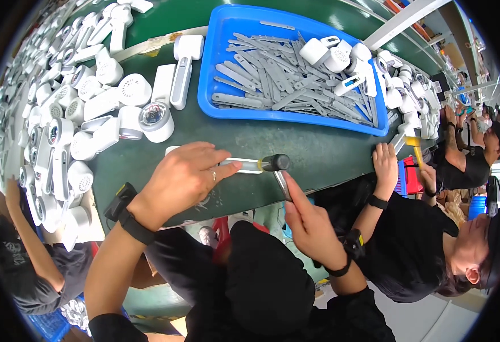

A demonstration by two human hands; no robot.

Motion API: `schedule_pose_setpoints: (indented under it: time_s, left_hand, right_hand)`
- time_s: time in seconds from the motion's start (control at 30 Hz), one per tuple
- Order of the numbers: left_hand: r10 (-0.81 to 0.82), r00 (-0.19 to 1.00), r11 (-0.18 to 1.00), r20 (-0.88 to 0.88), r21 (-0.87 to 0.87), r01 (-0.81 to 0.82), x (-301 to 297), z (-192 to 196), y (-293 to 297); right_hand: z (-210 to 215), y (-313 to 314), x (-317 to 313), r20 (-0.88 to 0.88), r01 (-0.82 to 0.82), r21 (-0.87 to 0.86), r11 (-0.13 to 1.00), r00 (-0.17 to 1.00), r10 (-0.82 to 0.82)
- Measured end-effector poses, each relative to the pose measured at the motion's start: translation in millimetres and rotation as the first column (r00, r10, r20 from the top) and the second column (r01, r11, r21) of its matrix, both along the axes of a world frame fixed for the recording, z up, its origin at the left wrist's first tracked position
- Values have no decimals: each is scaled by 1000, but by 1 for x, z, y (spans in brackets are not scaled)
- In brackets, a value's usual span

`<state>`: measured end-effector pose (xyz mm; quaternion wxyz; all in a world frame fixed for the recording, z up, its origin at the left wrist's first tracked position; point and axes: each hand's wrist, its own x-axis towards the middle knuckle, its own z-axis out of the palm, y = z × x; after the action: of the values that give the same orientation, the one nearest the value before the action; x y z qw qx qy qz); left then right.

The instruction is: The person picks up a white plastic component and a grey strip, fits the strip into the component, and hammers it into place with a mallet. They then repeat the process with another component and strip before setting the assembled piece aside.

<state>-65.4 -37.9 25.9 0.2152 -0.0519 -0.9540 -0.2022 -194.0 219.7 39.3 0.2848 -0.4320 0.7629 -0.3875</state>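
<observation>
My left hand (186,174) holds a white handheld device (251,170) down on the green table. Its fingertips rest on a grey strip (234,164) lying in the device's long handle. Much of the device is hidden under that hand. Wrapped round the metal handle of a small mallet (282,183), my right hand (309,228) is closed. The mallet's black and yellow head is over the right end of the device; I cannot tell whether they touch. Beyond my hands, a blue tray (295,117) contains many loose grey strips (272,74) and several white devices (336,58).
White round-headed devices (133,90) are heaped on the left, with more (412,94) at the right. A co-worker (409,239) sits close on my right, holding a yellow mallet (414,142). Another person's arm (36,239) reaches in at the left. The table's front edge (204,221) runs below my hands.
</observation>
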Motion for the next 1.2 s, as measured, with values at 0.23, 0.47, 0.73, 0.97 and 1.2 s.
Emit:
schedule_pose_setpoints:
  time_s: [0.23,0.47,0.73,0.97,1.2]
  left_hand:
    - [3,1000,1000,-16,3,-3,-2,0,1]
    - [-2,1000,999,5,32,2,0,3,1]
    - [-130,955,975,265,-143,172,-3,32,31]
    - [-106,977,947,187,-281,157,24,37,19]
    - [463,886,873,7,167,-458,74,1,41]
  right_hand:
    - [-3,-6,3,-164,-68,-23,997,984,63]
    - [-8,-3,-6,-182,48,27,998,982,-43]
    - [-40,-17,-54,328,295,-176,939,917,-226]
    - [-51,-17,-65,428,312,-208,927,881,-200]
    - [-55,-23,-64,436,322,-236,917,878,-196]
